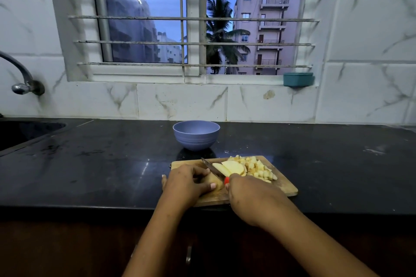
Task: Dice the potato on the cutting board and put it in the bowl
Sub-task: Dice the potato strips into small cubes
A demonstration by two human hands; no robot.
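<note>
A wooden cutting board (284, 183) lies near the counter's front edge. My left hand (185, 181) presses down on an uncut potato piece (212, 181) at the board's left. My right hand (249, 195) grips a red-handled knife (211, 167), its blade slanting across the potato piece. Pale potato slices (229, 167) lean just right of the blade. Beyond them, a heap of diced potato (258, 167) fills the board's far right part. A purple bowl (196, 134) stands behind the board, and I see nothing inside it.
The black counter (101, 164) runs left to a sink (24, 132) with a wall tap (21, 74). A teal box (298, 79) sits on the window ledge. The tiled wall rises right behind the bowl.
</note>
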